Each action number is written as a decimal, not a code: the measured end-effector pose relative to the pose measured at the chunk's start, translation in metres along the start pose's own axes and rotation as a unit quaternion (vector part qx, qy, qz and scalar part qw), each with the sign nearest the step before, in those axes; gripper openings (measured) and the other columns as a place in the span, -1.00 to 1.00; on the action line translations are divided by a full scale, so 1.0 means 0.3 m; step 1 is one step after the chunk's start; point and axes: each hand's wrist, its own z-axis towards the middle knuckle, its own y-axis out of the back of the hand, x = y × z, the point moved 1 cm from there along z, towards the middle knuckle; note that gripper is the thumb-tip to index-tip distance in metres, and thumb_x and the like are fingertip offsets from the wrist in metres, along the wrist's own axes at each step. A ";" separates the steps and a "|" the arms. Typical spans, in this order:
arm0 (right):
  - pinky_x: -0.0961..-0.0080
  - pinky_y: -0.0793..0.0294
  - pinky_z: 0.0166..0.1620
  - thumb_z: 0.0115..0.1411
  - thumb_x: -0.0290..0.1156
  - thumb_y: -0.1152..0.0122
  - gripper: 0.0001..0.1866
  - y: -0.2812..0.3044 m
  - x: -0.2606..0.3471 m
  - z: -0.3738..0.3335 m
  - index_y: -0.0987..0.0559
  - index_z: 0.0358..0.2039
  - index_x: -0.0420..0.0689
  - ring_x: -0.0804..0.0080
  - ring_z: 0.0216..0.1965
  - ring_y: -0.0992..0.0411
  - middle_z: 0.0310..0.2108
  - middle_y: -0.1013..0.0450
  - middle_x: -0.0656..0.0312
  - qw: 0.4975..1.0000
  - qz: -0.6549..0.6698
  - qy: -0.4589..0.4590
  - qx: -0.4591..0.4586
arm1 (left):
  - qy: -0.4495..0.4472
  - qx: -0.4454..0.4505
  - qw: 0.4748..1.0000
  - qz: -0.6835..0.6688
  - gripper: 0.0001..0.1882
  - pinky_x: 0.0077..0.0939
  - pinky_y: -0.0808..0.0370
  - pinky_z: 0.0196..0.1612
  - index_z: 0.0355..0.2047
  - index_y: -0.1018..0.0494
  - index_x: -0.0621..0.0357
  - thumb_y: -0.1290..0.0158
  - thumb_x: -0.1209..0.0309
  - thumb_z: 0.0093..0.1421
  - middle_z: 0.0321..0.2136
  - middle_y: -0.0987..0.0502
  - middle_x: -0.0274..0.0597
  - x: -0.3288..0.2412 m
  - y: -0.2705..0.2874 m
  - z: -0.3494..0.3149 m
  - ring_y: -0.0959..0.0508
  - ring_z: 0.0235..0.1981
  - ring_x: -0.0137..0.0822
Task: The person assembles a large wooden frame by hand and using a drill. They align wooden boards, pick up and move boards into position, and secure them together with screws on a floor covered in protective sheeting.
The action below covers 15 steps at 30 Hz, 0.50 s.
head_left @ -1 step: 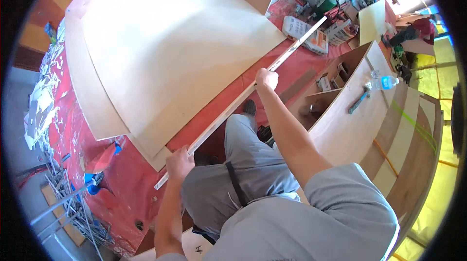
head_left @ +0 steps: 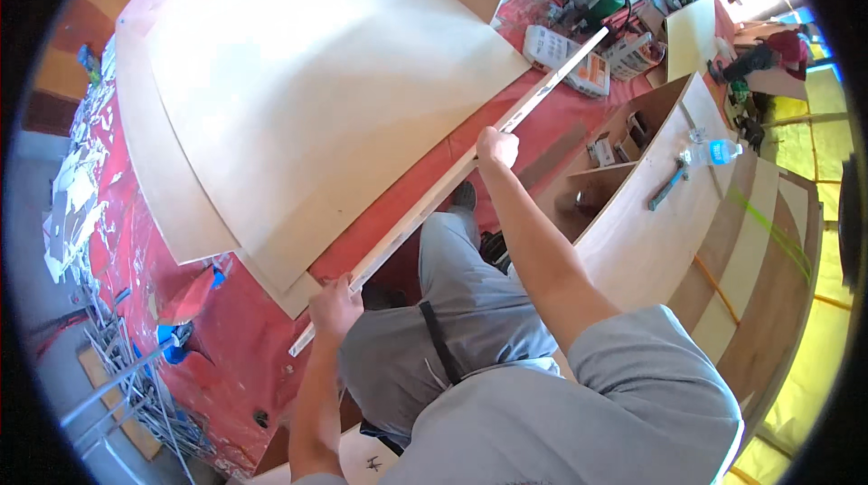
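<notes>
A long, narrow pale strip of wood [head_left: 411, 218] runs diagonally across the space before me, from my lower left to the far right. Near its lower end, my left hand [head_left: 335, 307] is closed around it. My right hand [head_left: 496, 149] grips it farther up, beyond the middle. Large pale plywood sheets [head_left: 362, 141] lie stacked to the left, on a red floor covering [head_left: 235, 349]. The strip passes along the top sheet's near right edge, with red covering visible between them. My knee is bent below the strip.
On my right, a low wooden cabinet [head_left: 601, 245] with open compartments bears a hammer [head_left: 667, 188] and a clear plastic bottle [head_left: 721, 152]. Bags [head_left: 568, 60] lie beyond the strip's far end. Thin metal rods [head_left: 149, 408] are heaped at lower left. A person [head_left: 785, 53] is at far right.
</notes>
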 end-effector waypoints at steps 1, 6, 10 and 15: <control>0.16 -0.60 -0.02 0.10 -0.36 -0.11 -0.65 -0.008 0.000 -0.006 -0.66 -0.22 -0.36 -0.07 -0.11 -0.62 -0.18 -0.60 -0.22 1.000 -0.016 0.014 -0.018 | -0.002 -0.012 1.000 -0.007 -0.66 -0.10 -0.61 -0.25 -0.16 -0.55 0.01 -0.20 0.24 0.04 -0.36 -0.66 -0.12 0.008 -0.009 -0.014 -0.68 -0.34 -0.06; 0.18 -0.57 -0.07 -0.02 -0.40 -0.17 -0.63 -0.025 -0.080 0.082 -0.64 -0.28 -0.46 -0.09 -0.16 -0.62 -0.25 -0.60 -0.27 0.999 -0.007 0.019 -0.038 | -0.033 -0.007 0.999 -0.016 -0.67 -0.15 -0.61 -0.31 -0.20 -0.54 0.06 -0.20 0.29 -0.02 -0.36 -0.64 -0.13 -0.030 0.016 -0.005 -0.67 -0.38 -0.08; 0.11 -0.56 -0.02 0.01 -0.39 -0.13 -0.67 -0.006 -0.055 0.044 -0.65 -0.35 -0.44 -0.17 -0.17 -0.61 -0.30 -0.59 -0.30 0.997 -0.053 0.016 -0.055 | -0.042 0.003 0.998 -0.052 -0.66 -0.12 -0.61 -0.31 -0.21 -0.53 0.07 -0.20 0.32 -0.05 -0.34 -0.61 -0.14 -0.031 -0.010 -0.017 -0.65 -0.36 -0.07; 0.07 -0.55 -0.04 0.03 -0.36 -0.14 -0.64 0.038 -0.083 0.077 -0.63 -0.27 -0.39 -0.16 -0.16 -0.61 -0.28 -0.59 -0.29 0.997 -0.076 -0.002 0.004 | -0.055 0.092 0.994 -0.014 -0.55 -0.06 -0.60 -0.24 -0.07 -0.47 0.03 -0.21 0.27 -0.01 -0.20 -0.56 -0.06 -0.065 0.032 -0.016 -0.63 -0.25 -0.01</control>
